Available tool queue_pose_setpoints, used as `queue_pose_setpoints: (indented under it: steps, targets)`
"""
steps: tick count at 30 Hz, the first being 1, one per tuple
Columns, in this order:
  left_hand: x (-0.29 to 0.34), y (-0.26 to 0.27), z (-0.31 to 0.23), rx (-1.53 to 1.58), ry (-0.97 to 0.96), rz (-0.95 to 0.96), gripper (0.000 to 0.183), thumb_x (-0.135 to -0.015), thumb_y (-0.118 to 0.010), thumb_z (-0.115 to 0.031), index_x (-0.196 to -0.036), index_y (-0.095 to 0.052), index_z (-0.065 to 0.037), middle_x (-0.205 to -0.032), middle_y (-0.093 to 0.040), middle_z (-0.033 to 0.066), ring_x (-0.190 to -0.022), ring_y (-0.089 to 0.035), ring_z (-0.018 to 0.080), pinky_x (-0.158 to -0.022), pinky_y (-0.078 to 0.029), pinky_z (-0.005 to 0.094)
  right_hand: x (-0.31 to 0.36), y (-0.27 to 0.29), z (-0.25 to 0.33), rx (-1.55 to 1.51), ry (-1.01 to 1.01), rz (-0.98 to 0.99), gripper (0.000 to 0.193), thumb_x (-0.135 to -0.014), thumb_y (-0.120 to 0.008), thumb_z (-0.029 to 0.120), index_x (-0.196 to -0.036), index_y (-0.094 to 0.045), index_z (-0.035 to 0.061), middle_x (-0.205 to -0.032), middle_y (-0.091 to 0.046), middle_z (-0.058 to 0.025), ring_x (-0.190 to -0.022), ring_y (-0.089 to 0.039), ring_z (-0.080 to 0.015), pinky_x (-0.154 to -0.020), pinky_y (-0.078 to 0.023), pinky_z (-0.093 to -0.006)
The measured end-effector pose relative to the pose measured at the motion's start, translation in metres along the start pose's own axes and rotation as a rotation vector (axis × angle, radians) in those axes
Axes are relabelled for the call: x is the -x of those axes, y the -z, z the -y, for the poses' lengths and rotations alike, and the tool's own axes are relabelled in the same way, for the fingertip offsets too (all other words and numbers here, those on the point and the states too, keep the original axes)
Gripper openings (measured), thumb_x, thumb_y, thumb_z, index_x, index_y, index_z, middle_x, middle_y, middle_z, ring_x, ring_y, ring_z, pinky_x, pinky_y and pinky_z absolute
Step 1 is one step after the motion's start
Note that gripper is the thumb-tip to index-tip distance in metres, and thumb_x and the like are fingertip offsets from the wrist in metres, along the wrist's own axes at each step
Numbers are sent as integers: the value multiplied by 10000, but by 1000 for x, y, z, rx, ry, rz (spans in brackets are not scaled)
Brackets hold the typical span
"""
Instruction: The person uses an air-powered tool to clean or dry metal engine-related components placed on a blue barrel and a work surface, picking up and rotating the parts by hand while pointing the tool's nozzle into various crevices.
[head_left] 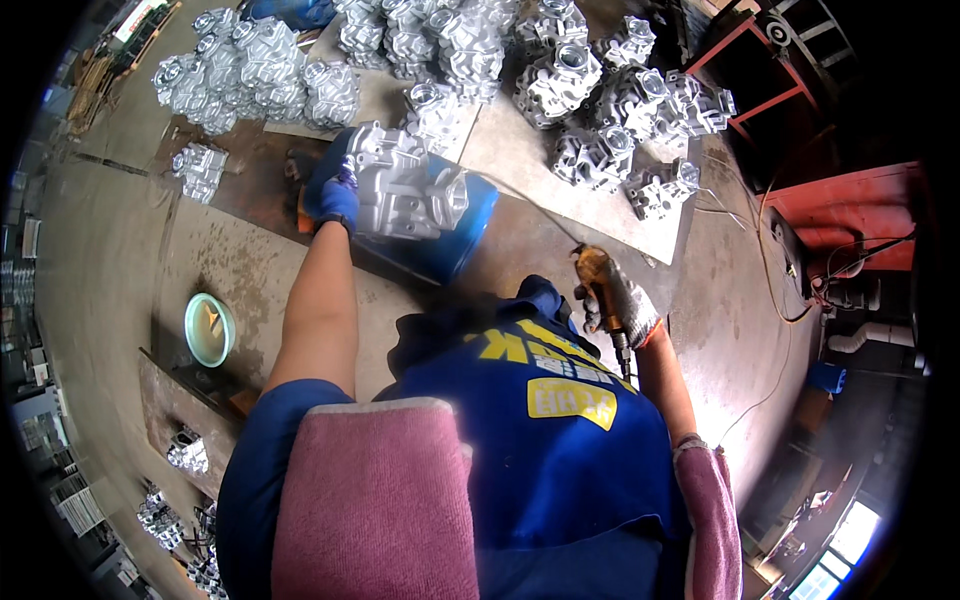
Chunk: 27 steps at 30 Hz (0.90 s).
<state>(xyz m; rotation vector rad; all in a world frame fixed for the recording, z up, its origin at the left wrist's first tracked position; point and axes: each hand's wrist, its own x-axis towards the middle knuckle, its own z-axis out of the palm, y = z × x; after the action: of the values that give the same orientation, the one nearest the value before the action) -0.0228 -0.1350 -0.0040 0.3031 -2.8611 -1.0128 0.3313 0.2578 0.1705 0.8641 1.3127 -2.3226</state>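
A silvery cast metal housing (395,190) rests on top of a blue plastic drum (470,215) in front of me. My left hand (337,198), in a blue-purple glove, grips the housing's left edge with its fingers curled round it. In my right hand (630,300), which wears a whitish glove, is a worn orange-brown air blow gun (596,275). Its long thin nozzle points up and left toward the housing, and its tip ends apart from the metal. A hose fitting shows at the gun's lower end.
Stacks of similar castings (465,50) stand on sheets along the far side. One casting (200,170) sits alone at the left. A pale green basin (209,330) is on the floor at left. A red metal cabinet (850,215) and a loose hose (765,240) lie to the right.
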Motion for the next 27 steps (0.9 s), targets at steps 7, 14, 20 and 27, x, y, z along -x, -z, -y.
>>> queue_pose_setpoints:
  steps: [7,14,20,27]
  targets:
    - [12,32,-46,12,194,313,423,-1020,-400,-295,-1221,-527,55,-1066,-588,84,-915,-552,157,-827,-448,255,8,25,-18,38,-110,-43,547,-962,-450,551,-1236,-536,86,-979,-651,-78,-772,-633,-179,-577,-527,-316]
    - [-13,-11,25,350,-132,10,637,-961,-415,-568,-1042,-701,-4,-960,-714,175,-888,-693,292,-750,-509,331,-5,24,-26,183,-182,-16,531,-971,-432,551,-1247,-549,113,-986,-651,-60,-782,-630,-155,-566,-500,-278]
    - [44,67,-98,-38,240,331,418,-1044,-401,-238,-1221,-543,114,-1088,-583,60,-933,-522,75,-813,-440,226,-7,35,-33,155,-59,48,540,-992,-412,512,-1298,-525,82,-939,-639,-58,-733,-622,-149,-521,-493,-244]
    - [0,11,-13,-217,112,120,689,-938,-368,-635,-955,-726,-46,-890,-710,169,-829,-681,360,-687,-505,385,1,36,-27,255,-63,38,557,-982,-417,534,-1289,-531,84,-1007,-661,-89,-742,-652,-177,-597,-549,-318]
